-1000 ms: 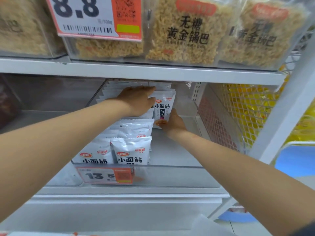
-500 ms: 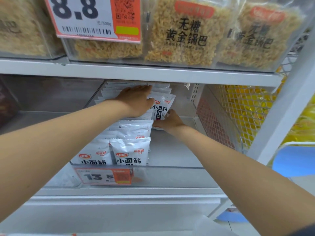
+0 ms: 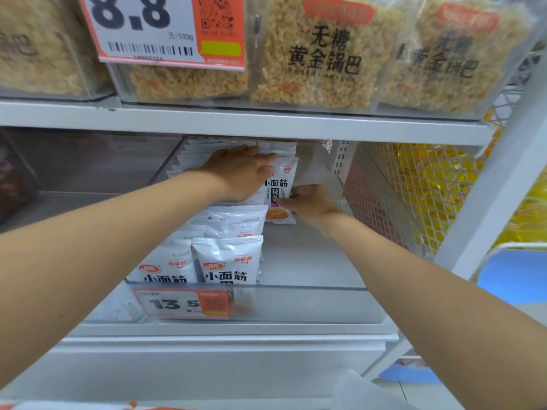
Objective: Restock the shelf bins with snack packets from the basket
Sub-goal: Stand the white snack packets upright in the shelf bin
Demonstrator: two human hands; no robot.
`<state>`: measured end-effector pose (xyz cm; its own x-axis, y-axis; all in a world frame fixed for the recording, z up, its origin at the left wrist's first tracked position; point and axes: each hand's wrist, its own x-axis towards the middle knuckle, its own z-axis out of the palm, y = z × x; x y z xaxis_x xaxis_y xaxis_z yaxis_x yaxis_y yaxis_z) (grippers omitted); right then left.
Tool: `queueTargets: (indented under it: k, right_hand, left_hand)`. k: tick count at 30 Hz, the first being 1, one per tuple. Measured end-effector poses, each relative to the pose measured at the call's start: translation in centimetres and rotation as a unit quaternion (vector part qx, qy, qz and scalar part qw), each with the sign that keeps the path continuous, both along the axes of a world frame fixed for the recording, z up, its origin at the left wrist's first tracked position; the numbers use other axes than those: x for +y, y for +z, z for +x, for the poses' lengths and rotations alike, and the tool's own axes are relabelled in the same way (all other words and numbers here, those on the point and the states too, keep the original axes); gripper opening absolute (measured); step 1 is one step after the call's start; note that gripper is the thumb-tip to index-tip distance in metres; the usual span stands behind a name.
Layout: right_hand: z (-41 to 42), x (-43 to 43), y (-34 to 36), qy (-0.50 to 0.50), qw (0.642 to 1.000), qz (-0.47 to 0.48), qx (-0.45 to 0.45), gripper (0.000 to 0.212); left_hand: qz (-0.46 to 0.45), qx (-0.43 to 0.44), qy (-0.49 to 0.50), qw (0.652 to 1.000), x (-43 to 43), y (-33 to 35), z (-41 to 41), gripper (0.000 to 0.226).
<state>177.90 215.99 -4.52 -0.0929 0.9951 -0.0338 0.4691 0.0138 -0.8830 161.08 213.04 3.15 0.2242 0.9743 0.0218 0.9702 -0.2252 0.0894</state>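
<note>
Both my arms reach deep into a clear plastic shelf bin (image 3: 310, 291) on the middle shelf. My left hand (image 3: 242, 173) lies flat with straight fingers against a row of upright white snack packets (image 3: 192, 158) at the back. Beside it stands one white packet (image 3: 279, 190) with black characters, and my right hand (image 3: 310, 202) pinches its right edge. More white packets (image 3: 228, 261) stand and lie at the bin's front left. The basket is not in view.
A price tag reading 13.5 (image 3: 183, 303) hangs on the bin's front wall. Above, another bin holds large bags of golden rice crisps (image 3: 322, 54) behind an 8.8 price tag (image 3: 165, 28). A white wire mesh panel (image 3: 414, 187) closes the shelf's right side.
My right hand has slid the upright packet a little further back and up against the row. My left hand has stayed pressed on the rear packets.
</note>
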Motion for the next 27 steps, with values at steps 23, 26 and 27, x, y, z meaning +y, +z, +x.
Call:
queueTargets:
  k: [23,26,27]
  right_hand:
    - [0.7,-11.2,6.7,-0.078,0.983,0.137,-0.093,0.008]
    - [-0.7,-14.8,7.5,-0.07,0.962,0.253,-0.074,0.012]
    - [-1.6,-16.1,7.6,-0.055,0.957,0.276,-0.072,0.011]
  left_hand:
    - [0.149,-0.094,0.07,0.982,-12.5,1.8,-1.7,0.041]
    - [0.248,-0.132,0.096,0.955,-16.9,1.4,-2.8,0.014]
    - [0.264,-0.157,0.103,0.946,-18.5,1.2,-3.2,0.007]
